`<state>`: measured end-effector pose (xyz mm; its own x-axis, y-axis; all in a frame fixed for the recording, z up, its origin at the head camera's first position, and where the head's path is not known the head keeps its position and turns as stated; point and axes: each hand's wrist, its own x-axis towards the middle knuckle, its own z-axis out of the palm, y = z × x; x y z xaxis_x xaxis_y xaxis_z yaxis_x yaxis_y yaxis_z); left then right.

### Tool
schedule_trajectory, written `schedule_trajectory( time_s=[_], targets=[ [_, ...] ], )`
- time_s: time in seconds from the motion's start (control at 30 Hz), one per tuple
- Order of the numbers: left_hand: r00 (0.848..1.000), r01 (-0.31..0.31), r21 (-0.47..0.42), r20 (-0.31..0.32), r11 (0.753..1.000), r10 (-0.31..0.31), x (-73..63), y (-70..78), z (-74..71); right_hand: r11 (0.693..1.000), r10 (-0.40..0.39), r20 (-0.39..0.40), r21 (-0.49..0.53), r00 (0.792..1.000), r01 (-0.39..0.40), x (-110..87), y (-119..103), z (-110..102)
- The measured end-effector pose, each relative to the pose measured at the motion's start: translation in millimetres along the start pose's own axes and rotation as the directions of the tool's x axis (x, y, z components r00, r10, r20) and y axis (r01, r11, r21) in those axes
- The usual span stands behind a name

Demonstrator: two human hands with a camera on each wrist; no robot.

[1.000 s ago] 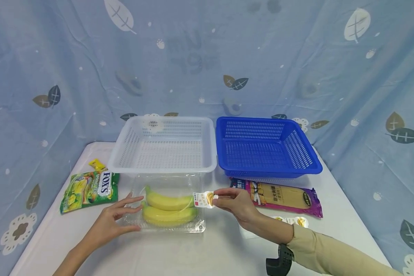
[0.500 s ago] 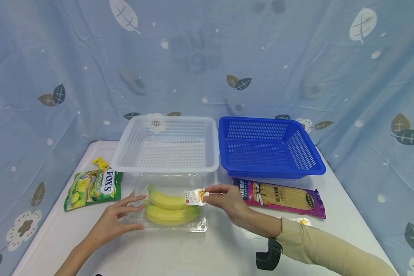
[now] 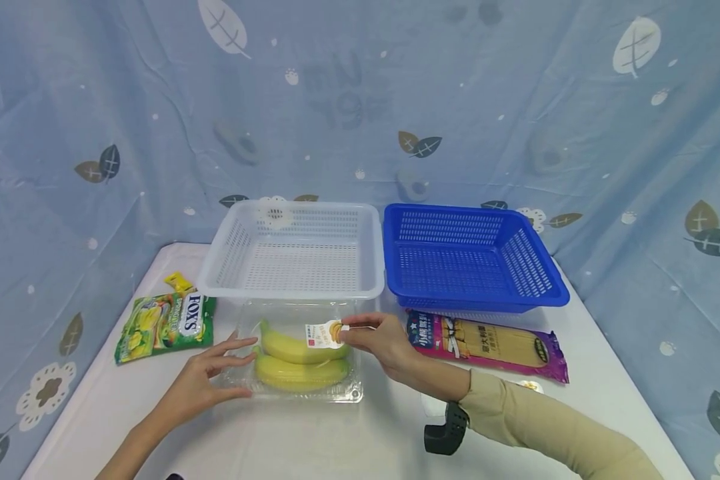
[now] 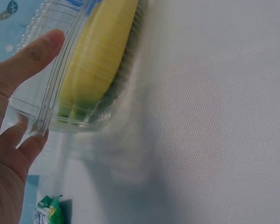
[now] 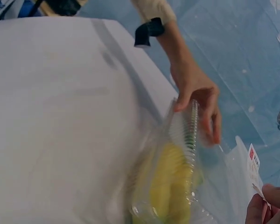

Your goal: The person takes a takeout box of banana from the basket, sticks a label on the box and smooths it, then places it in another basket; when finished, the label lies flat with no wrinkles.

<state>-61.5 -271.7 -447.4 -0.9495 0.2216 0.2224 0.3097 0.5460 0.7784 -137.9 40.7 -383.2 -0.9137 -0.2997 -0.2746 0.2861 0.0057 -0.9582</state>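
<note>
A clear plastic clamshell box (image 3: pixel 354 392) with two bananas (image 3: pixel 303 373) inside lies in front of the white basket. My left hand (image 3: pixel 198 380) holds the box by its left end. In the left wrist view, the left thumb (image 4: pixel 37 51) lies along the box's edge and the fingers bend round its corner. My right hand (image 3: pixel 390 343) pinches the right end of a white sticker (image 3: pixel 321 335) printed with a banana picture. Over the lid, the sticker overlaps the upper banana in the head view. Fingers and the sticker (image 5: pixel 254 161) also show at the right wrist view's lower right.
Behind the box stand a white basket (image 3: pixel 294 293) and a blue basket (image 3: pixel 486 303). A green candy bag (image 3: pixel 165 327) and a small yellow packet (image 3: pixel 180 283) lie left. A pack of spaghetti (image 3: pixel 486 343) lies right; another sticker (image 3: pixel 531 385) is partly hidden behind the right sleeve.
My right hand has moved left with the sticker, from the box's right edge to over the bananas. The left hand keeps its hold on the box. The head view has shifted slightly.
</note>
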Motion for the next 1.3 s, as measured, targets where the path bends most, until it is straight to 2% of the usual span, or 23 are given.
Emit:
schedule_trajectory(
  time_s=[0.2, 0.37, 0.6, 0.8, 0.9, 0.97, 1.1, 1.3],
  targets=[
    [1.000, 0.026, 0.011, 0.002, 1.000, -0.026, -0.1, 1.3, -0.5, 1.000, -0.007, 0.029, -0.005, 1.000, 0.007, 12.7, -4, 1],
    [1.000, 0.016, -0.001, 0.001, 1.000, -0.016, 0.2, -0.3, -0.1, 0.996, 0.029, 0.042, -0.091, 0.999, -0.025, 24.8, -5, 0],
    [1.000, -0.010, -0.014, -0.004, 1.000, 0.010, -0.2, -3.2, 0.5, 0.987, 0.104, 0.143, -0.139, 0.984, -0.084, 43.6, -6, -3],
    [1.000, -0.005, -0.014, -0.003, 1.000, 0.005, -0.4, -2.8, 0.6, 0.974, 0.109, 0.252, -0.222, 0.962, -0.052, 58.1, -10, -7],
    [1.000, 0.022, -0.016, 0.002, 1.000, -0.022, -0.4, -0.8, 0.3, 0.967, 0.070, 0.338, -0.253, 0.939, 0.018, 66.4, -11, -9],
    [0.999, 0.037, -0.018, 0.006, 0.999, -0.037, -0.2, 0.2, 0.3, 0.962, 0.025, 0.400, -0.258, 0.916, 0.086, 72.0, -11, -10],
    [0.999, 0.050, -0.013, 0.008, 0.999, -0.050, 0.3, 0.1, 0.8, 0.939, -0.061, 0.520, -0.259, 0.852, 0.226, 82.5, -11, -14],
    [0.998, 0.064, -0.008, 0.006, 0.998, -0.064, 0.0, -1.1, 1.3, 0.897, -0.099, 0.648, -0.270, 0.755, 0.349, 95.7, -12, -13]
  ],
)
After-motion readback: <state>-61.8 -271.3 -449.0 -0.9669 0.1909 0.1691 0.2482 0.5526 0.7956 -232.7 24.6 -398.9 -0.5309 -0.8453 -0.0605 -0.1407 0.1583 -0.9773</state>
